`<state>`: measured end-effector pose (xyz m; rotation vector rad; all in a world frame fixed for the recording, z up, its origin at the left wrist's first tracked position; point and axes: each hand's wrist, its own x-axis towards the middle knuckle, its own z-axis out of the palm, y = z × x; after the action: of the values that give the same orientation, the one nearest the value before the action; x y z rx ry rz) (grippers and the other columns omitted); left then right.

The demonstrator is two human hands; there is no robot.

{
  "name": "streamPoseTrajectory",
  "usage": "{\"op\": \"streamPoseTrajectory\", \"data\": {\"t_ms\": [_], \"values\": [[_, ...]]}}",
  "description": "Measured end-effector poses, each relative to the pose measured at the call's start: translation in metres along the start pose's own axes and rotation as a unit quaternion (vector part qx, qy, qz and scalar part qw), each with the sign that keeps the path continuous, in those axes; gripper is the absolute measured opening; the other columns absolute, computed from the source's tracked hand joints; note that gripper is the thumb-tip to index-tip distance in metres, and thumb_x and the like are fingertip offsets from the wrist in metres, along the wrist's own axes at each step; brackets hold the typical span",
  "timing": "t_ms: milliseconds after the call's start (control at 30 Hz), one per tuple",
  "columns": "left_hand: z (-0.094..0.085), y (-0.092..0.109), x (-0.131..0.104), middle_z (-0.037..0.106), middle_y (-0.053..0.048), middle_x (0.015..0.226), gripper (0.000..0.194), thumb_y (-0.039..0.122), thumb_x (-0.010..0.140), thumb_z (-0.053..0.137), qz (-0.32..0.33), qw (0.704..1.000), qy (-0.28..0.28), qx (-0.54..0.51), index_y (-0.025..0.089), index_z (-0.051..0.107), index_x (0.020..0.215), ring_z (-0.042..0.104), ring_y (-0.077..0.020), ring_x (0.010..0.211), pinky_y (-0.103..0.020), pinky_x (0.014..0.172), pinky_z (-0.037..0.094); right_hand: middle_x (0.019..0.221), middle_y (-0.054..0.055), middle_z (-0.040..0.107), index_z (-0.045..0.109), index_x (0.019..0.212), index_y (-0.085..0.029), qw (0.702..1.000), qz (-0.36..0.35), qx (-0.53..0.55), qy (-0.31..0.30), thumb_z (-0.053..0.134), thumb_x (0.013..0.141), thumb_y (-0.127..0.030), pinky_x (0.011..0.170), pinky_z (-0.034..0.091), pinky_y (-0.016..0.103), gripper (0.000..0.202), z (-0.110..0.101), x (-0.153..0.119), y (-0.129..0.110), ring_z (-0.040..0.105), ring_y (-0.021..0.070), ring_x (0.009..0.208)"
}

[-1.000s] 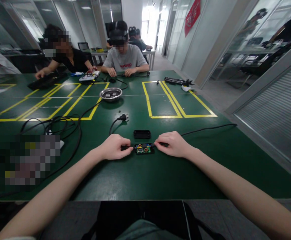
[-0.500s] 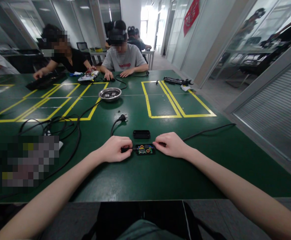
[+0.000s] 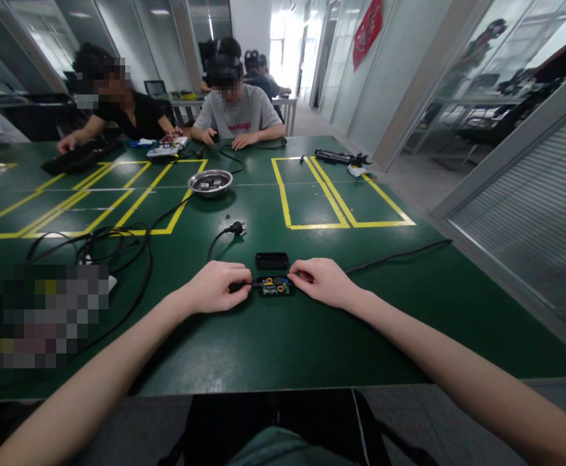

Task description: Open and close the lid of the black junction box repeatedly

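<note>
Black and open, the box (image 3: 276, 287) lies on the green table (image 3: 273, 356). Left of the box, the left hand (image 3: 219, 287) is pinched nearly closed on the plug cord (image 3: 215, 237); right of it, the right hand (image 3: 322, 281) pinches the long cord (image 3: 399, 256) likewise.

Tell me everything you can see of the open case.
The case is black, oblong, seemingly plastic. It lies open side up on the table, holding a circuit board with two copper-coloured rings, yellow and blue parts. The left hand grips a cord at its left end; the right hand is at the other.
</note>
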<state>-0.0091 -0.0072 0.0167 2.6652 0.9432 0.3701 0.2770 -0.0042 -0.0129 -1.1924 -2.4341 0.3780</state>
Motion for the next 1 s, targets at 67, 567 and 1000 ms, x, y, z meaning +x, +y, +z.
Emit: {"op": "streamPoseTrajectory", "data": {"t_ms": [67, 567, 1000], "values": [[0.000, -0.001, -0.001, 0.059, 0.001, 0.074, 0.018, 0.025, 0.093, 0.051, -0.002, 1.000, -0.002, 0.002, 0.019, 0.061, 0.080, 0.054, -0.0124, 0.060, -0.024, 0.059, 0.038, 0.061, -0.003, 0.058, 0.070, 0.085, -0.020, 1.000, -0.001, 0.000, 0.004, 0.064, 0.096, -0.026, 0.060, 0.034, 0.024, 0.013, 0.001, 0.001, 0.000, 0.054, 0.0128, 0.058], [0.022, -0.005, 0.008, 0.066, -0.015, 0.130, 0.051, 0.052, 0.089, 0.068, -0.072, 0.992, 0.093, 0.050, 0.018, 0.063, 0.126, 0.060, -0.0337, 0.120, -0.051, 0.103, 0.050, 0.122, 0.012, 0.067, 0.067, 0.132, -0.022, 0.993, -0.028, 0.036, 0.111, 0.052, 0.101, -0.027, 0.097, 0.053, 0.048, 0.035, 0.014, 0.010, 0.019, 0.062, 0.0283, 0.110], [0.032, -0.004, 0.010, 0.065, -0.011, 0.137, 0.056, 0.035, 0.076, 0.087, -0.077, 0.981, 0.149, -0.098, 0.023, 0.062, 0.125, 0.065, -0.0311, 0.125, -0.051, 0.108, 0.052, 0.114, 0.007, 0.065, 0.072, 0.124, -0.021, 0.957, 0.017, 0.275, 0.095, 0.067, 0.088, -0.019, 0.086, 0.060, 0.039, 0.037, 0.012, 0.012, 0.017, 0.067, 0.0166, 0.088]]}}
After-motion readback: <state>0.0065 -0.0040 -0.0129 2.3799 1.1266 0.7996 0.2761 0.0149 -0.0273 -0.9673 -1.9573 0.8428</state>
